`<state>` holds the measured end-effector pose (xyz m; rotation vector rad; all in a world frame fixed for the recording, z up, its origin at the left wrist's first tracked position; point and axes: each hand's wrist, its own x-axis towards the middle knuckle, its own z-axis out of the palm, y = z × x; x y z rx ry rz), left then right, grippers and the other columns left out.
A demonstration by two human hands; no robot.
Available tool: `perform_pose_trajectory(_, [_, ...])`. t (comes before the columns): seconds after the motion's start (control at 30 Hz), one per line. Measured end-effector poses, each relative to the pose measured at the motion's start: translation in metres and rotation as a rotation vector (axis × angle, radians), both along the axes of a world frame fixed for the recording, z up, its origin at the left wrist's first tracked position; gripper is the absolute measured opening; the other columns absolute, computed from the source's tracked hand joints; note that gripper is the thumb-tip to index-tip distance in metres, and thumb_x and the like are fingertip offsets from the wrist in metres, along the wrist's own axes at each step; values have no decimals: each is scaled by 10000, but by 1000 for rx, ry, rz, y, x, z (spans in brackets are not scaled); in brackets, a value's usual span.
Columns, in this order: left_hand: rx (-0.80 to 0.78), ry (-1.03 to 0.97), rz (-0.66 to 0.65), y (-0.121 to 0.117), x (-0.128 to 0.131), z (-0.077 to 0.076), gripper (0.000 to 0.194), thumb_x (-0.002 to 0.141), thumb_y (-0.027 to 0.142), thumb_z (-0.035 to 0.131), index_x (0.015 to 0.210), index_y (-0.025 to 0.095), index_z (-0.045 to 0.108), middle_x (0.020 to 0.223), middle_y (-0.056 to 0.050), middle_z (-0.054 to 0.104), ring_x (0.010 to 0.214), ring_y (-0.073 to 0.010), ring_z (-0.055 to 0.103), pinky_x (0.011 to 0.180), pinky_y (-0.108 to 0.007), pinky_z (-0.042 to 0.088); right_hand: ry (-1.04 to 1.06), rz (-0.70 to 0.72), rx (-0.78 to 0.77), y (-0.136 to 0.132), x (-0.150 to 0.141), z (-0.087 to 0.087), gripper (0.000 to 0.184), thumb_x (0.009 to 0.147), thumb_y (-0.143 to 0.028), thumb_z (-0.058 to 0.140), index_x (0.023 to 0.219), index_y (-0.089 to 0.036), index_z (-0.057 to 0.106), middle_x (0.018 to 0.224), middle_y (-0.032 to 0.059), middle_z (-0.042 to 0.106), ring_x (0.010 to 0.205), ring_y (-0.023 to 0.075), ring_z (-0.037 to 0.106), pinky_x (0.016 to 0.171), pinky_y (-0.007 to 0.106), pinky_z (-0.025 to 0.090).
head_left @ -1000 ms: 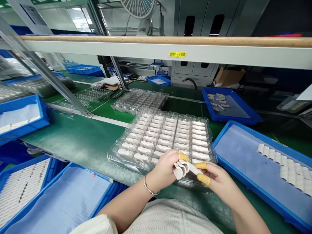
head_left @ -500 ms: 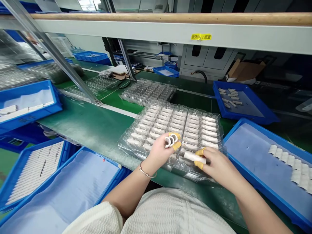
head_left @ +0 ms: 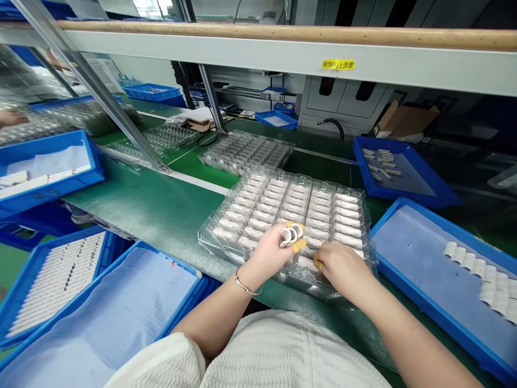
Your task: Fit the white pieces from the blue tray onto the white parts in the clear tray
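My left hand (head_left: 272, 250), with yellow finger covers, is closed around a few white tubes (head_left: 291, 235), their open round ends facing up. It hovers over the front of a clear plastic tray (head_left: 218, 249). Rows of white tubes (head_left: 318, 221) fill the tray's slots. My right hand (head_left: 343, 269) reaches into the front row, its fingers curled down at the right end of a white tube (head_left: 307, 263) lying there. Its fingertips are mostly hidden, apart from one yellow cover touching that tube.
At right, a blue bin (head_left: 424, 258) holds several white curved pieces (head_left: 484, 272). Another blue bin (head_left: 396, 175) lies behind it. Empty-looking clear trays (head_left: 248, 151) sit further back. Lined blue bins (head_left: 117, 318) stand at lower left. A shelf beam (head_left: 258, 51) crosses overhead. Another person's hand (head_left: 12, 118) shows far left.
My right hand has moved slightly left and turned palm down, bringing the white tube from above the tray down into the front row. My left hand has shifted a little right, still holding its tubes.
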<state>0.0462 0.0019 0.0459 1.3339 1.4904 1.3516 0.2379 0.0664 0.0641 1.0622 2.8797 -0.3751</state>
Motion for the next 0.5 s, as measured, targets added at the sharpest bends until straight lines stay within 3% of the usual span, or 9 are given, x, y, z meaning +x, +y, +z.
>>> perform_pose_trajectory(0.1, [-64, 122, -62, -3, 1, 4, 221, 798, 313, 705, 986, 204, 663, 967, -19, 711, 899, -200, 656, 790, -300, 496, 220, -128, -125, -3, 9, 4, 153, 922, -248, 556, 970, -217, 697, 873, 39, 636, 851, 212, 578, 694, 310, 436])
perform_pose_trajectory(0.17, [-93, 247, -152, -5, 4, 7, 154, 793, 272, 691, 929, 207, 658, 909, -4, 694, 836, -187, 638, 729, -282, 472, 408, -230, -236, -9, 16, 10, 353, 911, -344, 600, 1254, -260, 602, 926, 20, 629, 822, 189, 583, 695, 300, 475])
perform_pose_trajectory(0.23, [-100, 382, -246, -6, 9, 11, 82, 770, 203, 676, 844, 199, 640, 845, 2, 671, 775, -176, 616, 674, -268, 437, 506, -220, -317, -16, 21, 15, 501, 895, -366, 630, 1376, -299, 504, 958, 7, 629, 807, 175, 583, 708, 294, 495])
perform_pose_trajectory(0.37, [-69, 467, -345, -6, 18, 17, 89, 759, 221, 709, 814, 187, 648, 846, -24, 678, 786, -193, 620, 655, -265, 425, 555, -144, -338, -22, 27, 17, 296, 919, -318, 592, 1213, -291, 620, 1012, 16, 662, 847, 178, 596, 743, 301, 493])
perform_pose_trajectory(0.5, [-75, 277, -327, -5, 18, 17, 283, 780, 276, 734, 1055, 219, 695, 1029, -45, 716, 924, -223, 656, 779, -290, 482, 682, -312, -354, -16, 40, 3, 282, 883, -371, 629, 1132, -239, 645, 952, 43, 677, 801, 193, 610, 699, 309, 514])
